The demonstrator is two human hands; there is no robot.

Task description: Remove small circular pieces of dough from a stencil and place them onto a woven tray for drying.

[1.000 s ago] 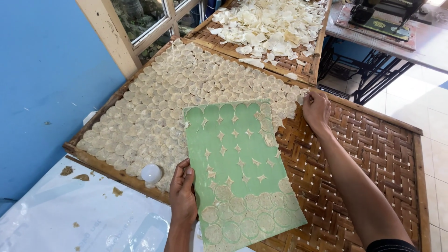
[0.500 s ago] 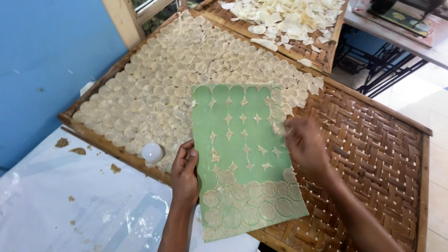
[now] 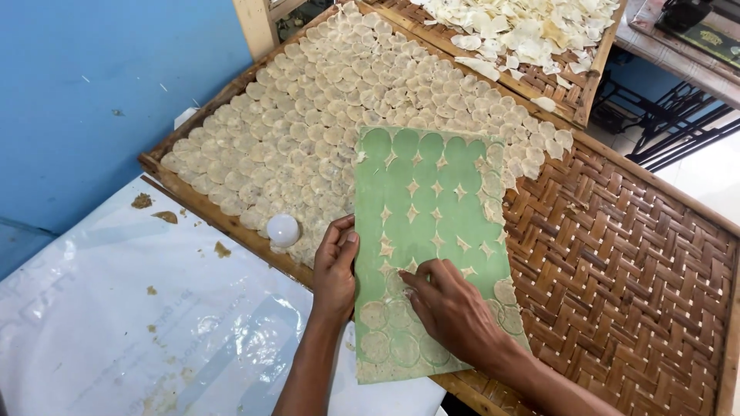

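- Head view: a green sheet [image 3: 432,246] lies flat, its far part over the woven bamboo tray [image 3: 640,262] and its near end overhanging the tray's near rim toward the plastic-covered worktop [image 3: 139,323].
- The sheet's long axis runs from the person's body away toward the far end of the tray, leaning slightly right; its far short edge points at the field of pale round wafers [image 3: 324,131] already laid on the tray.
- A few thin round discs [image 3: 389,331] cling to the near end of the sheet; the rest of the sheet shows only bare round marks with small star-shaped scraps between.
- The left hand [image 3: 335,270] clasps the sheet's left long edge, thumb on top, fingers under, pinching it.
- The right hand [image 3: 451,308] rests on the sheet just right of the left hand, fingers together, fingertips [image 3: 408,279] pressed flat at the far border of the discs. It is the hand nearer the discs; they lie just nearer the body than its fingertips.
- A small white ball [image 3: 282,229] sits on the tray's near rim, just left of the sheet.
- A second tray of curled white chips [image 3: 524,35] stands beyond the sheet.
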